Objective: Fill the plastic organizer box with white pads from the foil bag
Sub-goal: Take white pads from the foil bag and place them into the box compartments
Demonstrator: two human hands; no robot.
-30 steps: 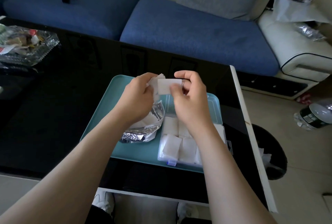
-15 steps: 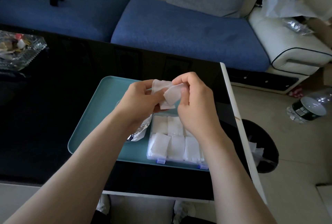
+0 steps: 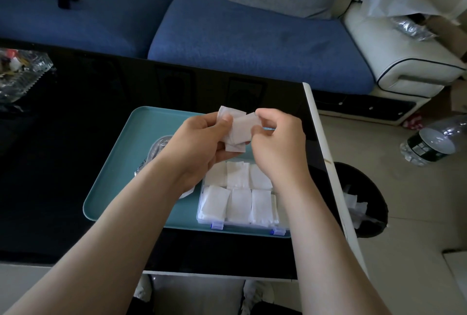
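We think a pad could slip and fall, because our left hand (image 3: 199,142) holds a loose stack of white pads (image 3: 230,114) while our right hand (image 3: 275,147) tugs one free. It might land on the teal tray (image 3: 118,170), not in the plastic organizer box (image 3: 242,226) just below. Left fingers curl round the stack. Right thumb and fingers pinch one pad. The foil bag (image 3: 158,147) lies behind our left wrist.

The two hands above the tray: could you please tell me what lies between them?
In the head view, a small bunch of white pads lies between them: the left hand holds it, and the right hand pinches the front one.
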